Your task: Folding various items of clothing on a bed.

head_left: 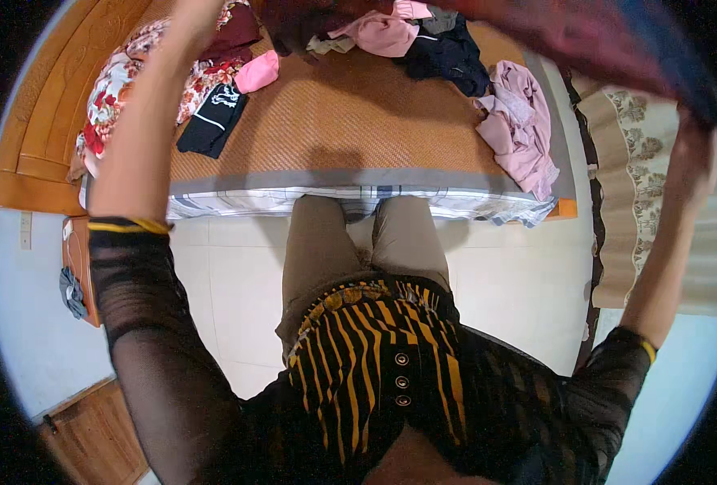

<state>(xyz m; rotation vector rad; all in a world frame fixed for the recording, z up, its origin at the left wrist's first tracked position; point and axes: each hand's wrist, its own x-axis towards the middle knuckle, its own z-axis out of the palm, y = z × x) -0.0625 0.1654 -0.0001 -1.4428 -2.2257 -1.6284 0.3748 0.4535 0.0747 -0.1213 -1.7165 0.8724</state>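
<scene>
A dark red and navy garment [569, 40] is stretched across the top of the head view, blurred and cut off by the edge. My right hand [698, 153], raised at the far right, grips its navy end; the fingertips are hidden. My left forearm reaches up past the top edge, so that hand is out of sight. Beneath the raised cloth, a dusty-pink garment [381, 34] and a black garment [451, 61] lie on the woven bed mat [334, 121]. A crumpled light-pink garment [520, 125] drapes over the bed's near right edge.
Folded black cloth [211, 121] and a bright pink folded piece [257, 73] lie at the bed's left, beside floral fabric [116, 89]. A wooden headboard [47, 105] stands left. Beige patterned curtains [617, 202] hang right. My legs are close to the bed's near edge.
</scene>
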